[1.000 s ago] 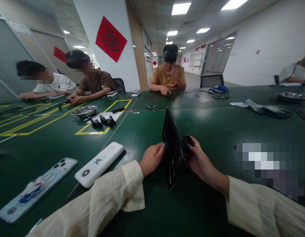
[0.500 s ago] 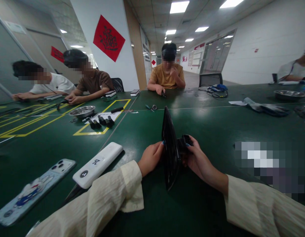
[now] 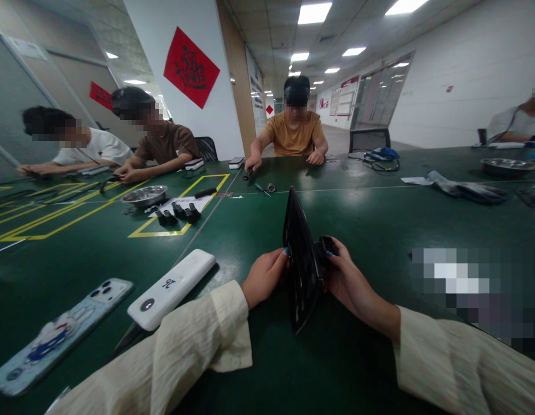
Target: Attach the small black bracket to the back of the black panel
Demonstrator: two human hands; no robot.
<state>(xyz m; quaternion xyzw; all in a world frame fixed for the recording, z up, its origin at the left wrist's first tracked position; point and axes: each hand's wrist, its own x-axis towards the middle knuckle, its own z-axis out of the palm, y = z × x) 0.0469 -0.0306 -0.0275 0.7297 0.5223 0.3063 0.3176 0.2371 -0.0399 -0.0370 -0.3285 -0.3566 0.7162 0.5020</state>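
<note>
A thin, glossy black panel (image 3: 301,271) stands nearly upright in front of me, seen almost edge-on. My left hand (image 3: 266,276) pinches it from the left, with the thumb pressed on its face and the other fingers largely hidden. Behind the panel, on its right side, is a black ribbed piece (image 3: 328,245). My right hand (image 3: 354,282) is closed around that piece, thumb on its near side. The piece meets the back of the panel; whether they are joined I cannot tell.
Left of my arm lie a white power bank (image 3: 172,288) and a phone in a cartoon case (image 3: 62,334). Farther off are several black parts (image 3: 179,213) and a metal bowl (image 3: 145,196). Across the green table (image 3: 362,213) sits a person (image 3: 293,132).
The panel has turned slightly, so more of its face shows, and it covers more of the ribbed piece. Across the table, the person's hand has come down and their other arm reaches out sideways.
</note>
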